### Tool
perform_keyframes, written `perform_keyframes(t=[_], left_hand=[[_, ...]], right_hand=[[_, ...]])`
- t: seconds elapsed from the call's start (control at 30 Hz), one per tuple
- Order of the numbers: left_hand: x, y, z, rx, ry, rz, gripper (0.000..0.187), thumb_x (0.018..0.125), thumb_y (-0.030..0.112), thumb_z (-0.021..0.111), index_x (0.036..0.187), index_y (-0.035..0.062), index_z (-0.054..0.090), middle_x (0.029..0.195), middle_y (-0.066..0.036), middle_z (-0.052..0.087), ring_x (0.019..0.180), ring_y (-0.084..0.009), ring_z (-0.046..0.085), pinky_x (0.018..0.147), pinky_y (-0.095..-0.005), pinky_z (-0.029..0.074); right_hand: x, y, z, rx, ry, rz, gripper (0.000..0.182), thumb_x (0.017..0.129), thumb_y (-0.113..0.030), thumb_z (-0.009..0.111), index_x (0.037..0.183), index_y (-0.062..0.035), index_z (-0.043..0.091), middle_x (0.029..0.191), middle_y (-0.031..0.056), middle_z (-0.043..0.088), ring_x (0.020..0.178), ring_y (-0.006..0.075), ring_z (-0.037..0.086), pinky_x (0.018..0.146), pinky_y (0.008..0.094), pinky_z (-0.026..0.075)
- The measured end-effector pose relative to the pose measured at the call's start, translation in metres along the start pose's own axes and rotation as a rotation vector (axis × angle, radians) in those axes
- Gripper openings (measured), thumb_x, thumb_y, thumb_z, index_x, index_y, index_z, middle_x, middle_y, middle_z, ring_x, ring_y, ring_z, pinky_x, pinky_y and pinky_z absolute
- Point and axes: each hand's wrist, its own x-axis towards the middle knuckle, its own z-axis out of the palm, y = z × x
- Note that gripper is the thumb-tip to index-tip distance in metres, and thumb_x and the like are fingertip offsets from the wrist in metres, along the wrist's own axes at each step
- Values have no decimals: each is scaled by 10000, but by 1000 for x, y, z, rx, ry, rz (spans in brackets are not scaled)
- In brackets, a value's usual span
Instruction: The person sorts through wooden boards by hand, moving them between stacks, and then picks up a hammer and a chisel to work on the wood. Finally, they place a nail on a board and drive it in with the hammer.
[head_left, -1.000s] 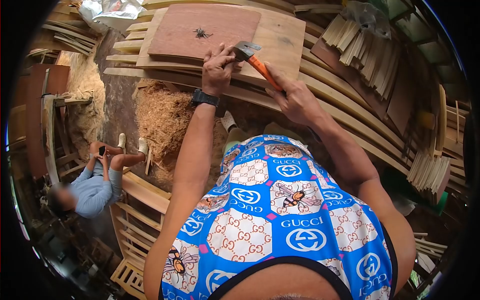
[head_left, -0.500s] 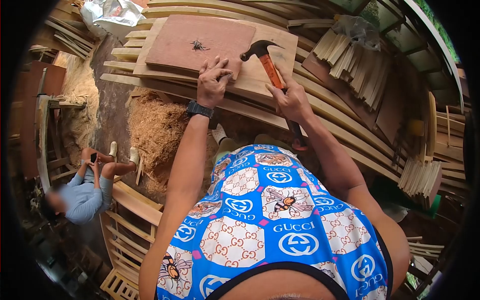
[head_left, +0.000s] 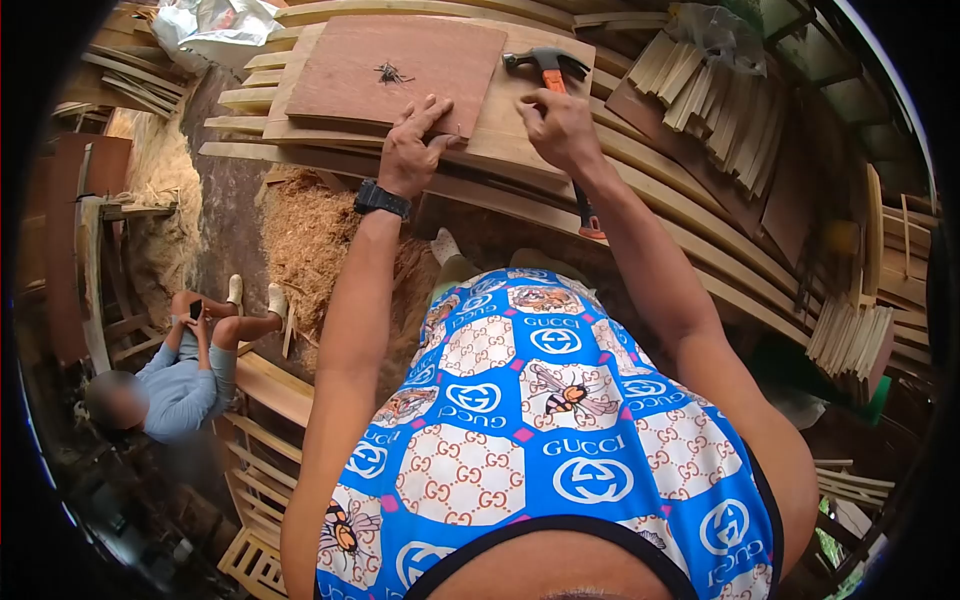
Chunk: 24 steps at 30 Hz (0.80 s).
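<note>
My left hand [head_left: 412,145], wearing a black watch [head_left: 382,199], rests with spread fingers at the near edge of a reddish-brown plywood sheet [head_left: 345,75]. Its thumb lies by the sheet's near right corner, beside a tiny thin thing that may be a nail. Closed around the handle of a claw hammer [head_left: 553,78] is my right hand [head_left: 562,132]. The hammer's dark head sits above the fist, over the paler board [head_left: 520,130], and the handle's end shows below the wrist. A small pile of nails [head_left: 392,74] lies on the reddish sheet.
Long curved wooden slats [head_left: 690,225] run beneath the boards. Bundled wood strips [head_left: 705,110] lie to the right. Sawdust [head_left: 305,235] heaps on the floor at left. A seated person [head_left: 185,385] holds a phone, near a slatted wooden frame [head_left: 265,390].
My right hand and the hammer have moved up and away from the sheet's corner, with the hammer head now farther right. My left hand has shifted slightly left, its fingers still spread.
</note>
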Motion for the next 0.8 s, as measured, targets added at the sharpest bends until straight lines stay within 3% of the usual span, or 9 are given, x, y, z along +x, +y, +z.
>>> perform_keyframes(t=[0.03, 0.07, 0.1, 0.13, 0.23, 0.33, 0.47, 0.53, 0.8], left_hand=[[1, 2, -2, 9, 14, 16, 529, 858, 135, 780, 1355, 36, 629, 1352, -137, 661, 1372, -264, 538, 1193, -421, 347], [1, 3, -3, 16, 25, 34, 539, 859, 135, 785, 1362, 34, 621, 1344, -135, 666, 1358, -260, 554, 1184, -421, 360], [0, 2, -4, 13, 2, 37, 539, 859, 135, 785, 1362, 34, 621, 1344, -135, 666, 1358, -260, 554, 1184, -421, 360], [0, 1, -4, -1, 0, 33, 545, 859, 141, 789, 1364, 32, 616, 1331, -129, 675, 1343, -252, 568, 1178, -419, 366], [1, -3, -2, -5, -5, 47, 551, 861, 136, 790, 1367, 25, 604, 1290, -119, 701, 1294, -237, 612, 1171, -417, 370], [0, -5, 0, -22, 17, 58, 508, 863, 113, 784, 1336, 20, 625, 1261, -125, 714, 1280, -232, 625, 1170, -415, 370], [-2, -9, 1, -8, 53, 89, 432, 874, 94, 771, 1284, 16, 658, 1198, -131, 739, 1234, -230, 659, 1172, -413, 366], [-6, -9, 2, -26, 36, 62, 410, 878, 95, 769, 1267, 14, 668, 1176, -130, 746, 1218, -233, 670, 1174, -411, 362], [-6, -11, 1, 103, 107, 186, 344, 890, 97, 760, 1215, 3, 695, 1124, -136, 758, 1192, -265, 682, 1128, -447, 431]], right_hand=[[14, 10, 19, 49, -150, 75, 309, 971, -238, 667, 1114, 29, 728, 918, 158, 758, 687, 183, 718, 632, 339, 567], [22, -2, 23, 347, -295, 326, 352, 995, -245, 654, 1157, 64, 697, 895, 144, 750, 644, 146, 695, 568, 309, 550], [34, 0, 34, 507, -336, 419, 340, 1005, -219, 642, 1168, 77, 679, 878, 126, 738, 640, 152, 687, 541, 300, 538], [45, -3, 41, 549, -248, 468, 243, 958, -153, 677, 1021, 76, 730, 813, 130, 739, 636, 178, 705, 570, 304, 563], [70, -2, 55, 780, -228, 633, 182, 950, -83, 649, 962, 83, 724, 813, 147, 731, 632, 194, 702, 551, 303, 558], [67, -5, 51, 805, -179, 632, 153, 939, -33, 627, 917, 91, 715, 824, 163, 726, 631, 212, 700, 545, 305, 561], [65, -13, 47, 839, -157, 664, 142, 932, -11, 621, 905, 89, 717, 839, 166, 730, 638, 213, 703, 553, 303, 571], [61, -10, 50, 825, -193, 646, 172, 950, -111, 668, 973, 51, 722, 850, 99, 726, 682, 184, 715, 612, 286, 587], [59, -9, 56, 836, -206, 616, 164, 965, -83, 663, 973, 65, 734, 875, 125, 743, 675, 191, 736, 569, 269, 575]])
